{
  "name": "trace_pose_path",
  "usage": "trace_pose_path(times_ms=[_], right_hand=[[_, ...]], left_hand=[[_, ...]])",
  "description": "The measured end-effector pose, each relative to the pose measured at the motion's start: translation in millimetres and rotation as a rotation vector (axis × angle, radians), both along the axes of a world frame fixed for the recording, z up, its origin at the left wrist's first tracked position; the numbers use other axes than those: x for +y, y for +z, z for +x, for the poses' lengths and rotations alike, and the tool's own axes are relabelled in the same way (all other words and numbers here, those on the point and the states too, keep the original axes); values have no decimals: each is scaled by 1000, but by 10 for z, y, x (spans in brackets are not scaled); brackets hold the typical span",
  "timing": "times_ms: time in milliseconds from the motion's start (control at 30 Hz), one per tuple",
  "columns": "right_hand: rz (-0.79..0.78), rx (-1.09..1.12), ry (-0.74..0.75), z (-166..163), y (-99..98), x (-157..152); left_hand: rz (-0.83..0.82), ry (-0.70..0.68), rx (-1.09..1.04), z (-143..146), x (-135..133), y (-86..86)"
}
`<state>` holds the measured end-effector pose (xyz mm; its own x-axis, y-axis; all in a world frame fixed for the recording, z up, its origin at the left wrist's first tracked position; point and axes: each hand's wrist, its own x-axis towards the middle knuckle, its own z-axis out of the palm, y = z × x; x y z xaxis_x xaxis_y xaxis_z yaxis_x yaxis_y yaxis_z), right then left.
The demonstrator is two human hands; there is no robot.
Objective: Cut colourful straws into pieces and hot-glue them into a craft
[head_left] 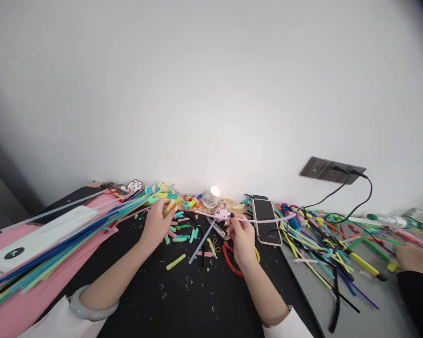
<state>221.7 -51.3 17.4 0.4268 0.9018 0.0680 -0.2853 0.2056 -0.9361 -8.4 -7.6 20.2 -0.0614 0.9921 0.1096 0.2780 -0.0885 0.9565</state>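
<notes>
My left hand (157, 222) is closed around a short yellow-green straw piece (169, 207) above the black table (183, 300). Pinched in the fingers of my right hand (242, 235) is a long pale pink straw (268, 219) that runs from near the left hand out to the right, across a smartphone (266, 220). Several cut straw bits (181, 233) in green, yellow and pink lie between the two hands. A grey-blue straw (201, 242) lies slanted below them. Red-handled pliers (230, 259) rest under my right wrist.
A bundle of long coloured straws (56, 256) lies on pink paper (24, 300) at left, beside a white power bank (38, 239). A lit candle (212, 196) stands at the wall. More straws (334, 244) cover the right side, where another person's hand (414, 258) rests. Cables run to a wall socket (331, 169).
</notes>
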Motion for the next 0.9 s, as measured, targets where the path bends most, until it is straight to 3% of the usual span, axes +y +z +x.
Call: trace_pose_path(times_ms=[133,500,733,900], right_hand=[[9,5,4,5,2,-6],[0,67,29,14,32,-35],[-7,58,28,17,42,-36],[-1,63,15,15,41,-36]], left_hand=[[-4,-78,-88,21,-17,5],[-24,-122,-220,-4,-12,25],[-166,-243,-49,58,-32,58],[-54,-308,144,85,-42,25]])
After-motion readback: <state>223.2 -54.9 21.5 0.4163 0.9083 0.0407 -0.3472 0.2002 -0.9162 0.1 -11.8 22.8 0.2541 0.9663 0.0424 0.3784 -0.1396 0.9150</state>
